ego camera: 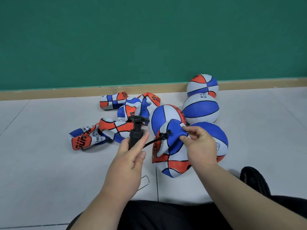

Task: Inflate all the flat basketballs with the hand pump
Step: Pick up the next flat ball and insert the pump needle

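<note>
A person seated on a pale tiled floor (41, 163), before a green wall (116, 39) with a wooden skirting board (49, 93), works on a flat basketball (172, 161) with a hand pump (137, 128). Black trousers (166, 216) and a black shoe (254, 181) show at the bottom of the view.

Four round basketballs (200, 108) cluster beyond and to the right of the right hand's fingers (187, 128), the nearest partly hidden behind that hand, the farthest against the skirting board. A heap of flat, crumpled basketballs (116, 127) lies beyond the left hand's fingers (143, 136), spreading to their left.

The flat basketball in work stands crumpled on the floor just under the right hand (199, 145), whose thumb and forefinger pinch a fold of its blue panel. The left hand (131, 155) grips the black pump barrel upright, fingers wrapped round it, the T-handle rising above them. A thin black hose (151, 143) runs from beside the left fingers across to a black fitting on the blue panel, just left of the pinching fingertips.

A bent wire clip (144, 182) lies on the floor below the left wrist.
</note>
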